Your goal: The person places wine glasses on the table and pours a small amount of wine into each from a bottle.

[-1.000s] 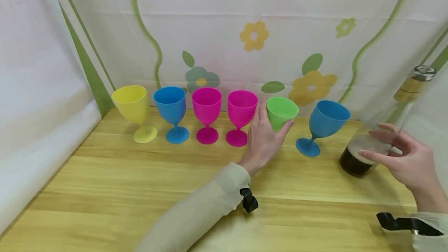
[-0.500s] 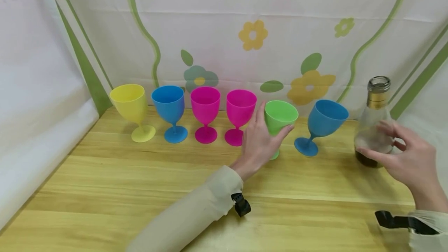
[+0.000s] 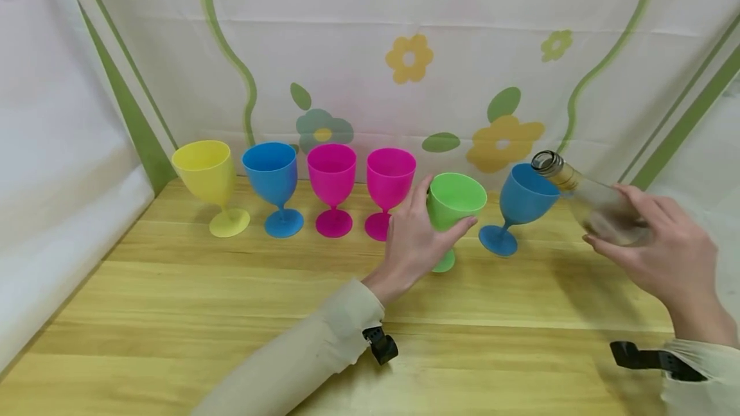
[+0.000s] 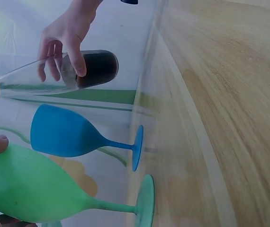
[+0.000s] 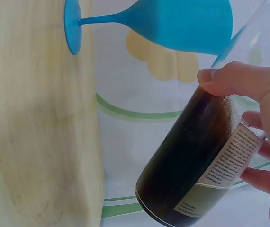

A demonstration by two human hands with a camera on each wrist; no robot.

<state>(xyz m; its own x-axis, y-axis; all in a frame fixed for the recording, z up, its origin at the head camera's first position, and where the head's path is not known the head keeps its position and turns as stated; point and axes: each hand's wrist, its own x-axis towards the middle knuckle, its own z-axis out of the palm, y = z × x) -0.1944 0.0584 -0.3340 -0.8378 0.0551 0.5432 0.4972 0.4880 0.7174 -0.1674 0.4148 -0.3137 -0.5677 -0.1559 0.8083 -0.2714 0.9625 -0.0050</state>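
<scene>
My left hand (image 3: 413, 242) grips the bowl of a light green goblet (image 3: 453, 201), thumb on the near side and fingers on the far side. Held in my right hand (image 3: 673, 249) is a clear glass bottle (image 3: 601, 207) with a gold neck band, tilted so that its mouth points left. Dark liquid fills its lower part in the right wrist view, where a printed label (image 5: 229, 161) shows. The bottle's mouth overlaps the rim of the right-hand blue goblet (image 3: 523, 201) in the head view. Whether the green goblet's foot touches the table cannot be told.
Left of the green goblet stand two pink goblets, one (image 3: 390, 175) close to my left hand and another (image 3: 332, 175) beside it. Further left are a blue goblet (image 3: 272, 175) and a yellow goblet (image 3: 205, 172). A flowered cloth (image 3: 347, 69) hangs behind the wooden table (image 3: 231, 320).
My right hand has lifted the bottle and tipped it from a rightward lean, through upright, to a leftward tilt. The green goblet has come slightly nearer with my left hand.
</scene>
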